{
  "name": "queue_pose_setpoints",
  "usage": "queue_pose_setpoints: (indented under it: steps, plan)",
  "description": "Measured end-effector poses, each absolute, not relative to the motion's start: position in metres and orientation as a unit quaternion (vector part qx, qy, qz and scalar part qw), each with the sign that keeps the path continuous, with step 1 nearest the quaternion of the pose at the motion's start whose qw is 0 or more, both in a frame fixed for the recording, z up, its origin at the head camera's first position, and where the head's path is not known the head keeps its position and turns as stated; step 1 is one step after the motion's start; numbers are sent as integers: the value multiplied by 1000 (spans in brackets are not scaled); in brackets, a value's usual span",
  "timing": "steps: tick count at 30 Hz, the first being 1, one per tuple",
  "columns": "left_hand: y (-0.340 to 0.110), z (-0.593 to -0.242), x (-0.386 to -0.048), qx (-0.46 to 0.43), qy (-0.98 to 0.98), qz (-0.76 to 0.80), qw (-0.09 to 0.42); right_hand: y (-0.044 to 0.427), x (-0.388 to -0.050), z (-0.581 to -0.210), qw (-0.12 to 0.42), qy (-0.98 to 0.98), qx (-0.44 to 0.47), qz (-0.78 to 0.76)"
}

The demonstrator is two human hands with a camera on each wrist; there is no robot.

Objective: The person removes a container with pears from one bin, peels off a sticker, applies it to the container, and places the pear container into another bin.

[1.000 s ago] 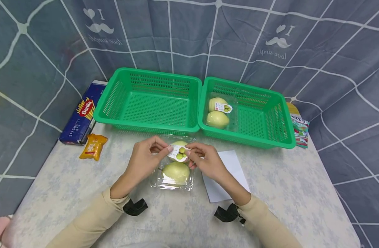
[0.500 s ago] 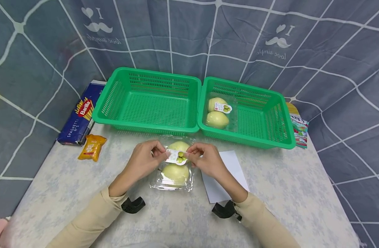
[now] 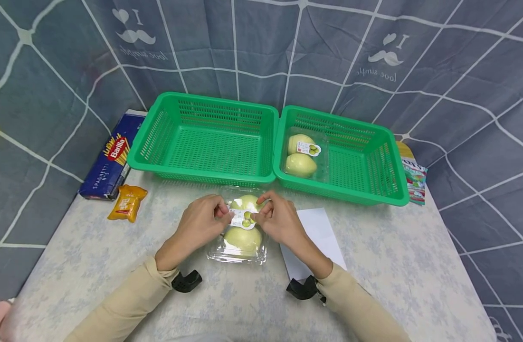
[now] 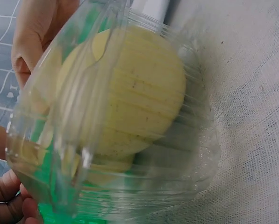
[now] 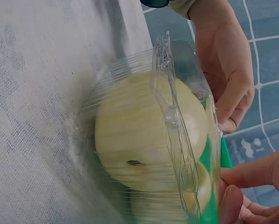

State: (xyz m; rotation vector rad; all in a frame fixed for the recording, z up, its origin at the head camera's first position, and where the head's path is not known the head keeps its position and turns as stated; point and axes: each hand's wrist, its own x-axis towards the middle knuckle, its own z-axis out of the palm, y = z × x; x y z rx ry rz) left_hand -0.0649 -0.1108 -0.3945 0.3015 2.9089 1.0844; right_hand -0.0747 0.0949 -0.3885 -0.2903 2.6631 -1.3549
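Observation:
A clear plastic clamshell box (image 3: 237, 258) with two pale green-yellow pears (image 3: 242, 240) stands on the table in front of me. Across its lid lies a white label sticker (image 3: 237, 218) printed with green fruit. My left hand (image 3: 200, 223) pinches the label's left end between thumb and curled fingers. At the other end, my right hand (image 3: 282, 221) touches the label with its thumb, the index finger raised apart from it. Both wrist views show the box from its sides, with a pear (image 4: 139, 88) close behind the ribbed plastic (image 5: 125, 182).
Two green baskets stand behind the box. The right basket (image 3: 355, 192) holds another labelled pear box (image 3: 301, 156); the left one (image 3: 205, 173) is beside it. White paper (image 3: 321, 232) lies to the right. A spaghetti box (image 3: 111, 161), an orange packet (image 3: 127, 203) and a colourful packet (image 3: 413, 178) flank the baskets.
The label has come down from a tilted position above the lid to lie over it. My right hand's index finger has lifted away from the label, leaving the thumb on it.

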Motion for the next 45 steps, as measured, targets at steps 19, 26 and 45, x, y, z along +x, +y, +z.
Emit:
queue_pose_setpoints:
  steps: [19, 26, 45]
  plan:
    - [-126, -394, -65, 107, 943, 312, -48, 107, -72, -391, -35, 920, -154, -359]
    - [-116, -402, -40, 276, 907, 306, -83, 115, -53, -404, -89, 900, -374, -203]
    - [-124, -413, -20, 245, 940, 237, -6, 122, -28, -391, 44, 933, -337, -117]
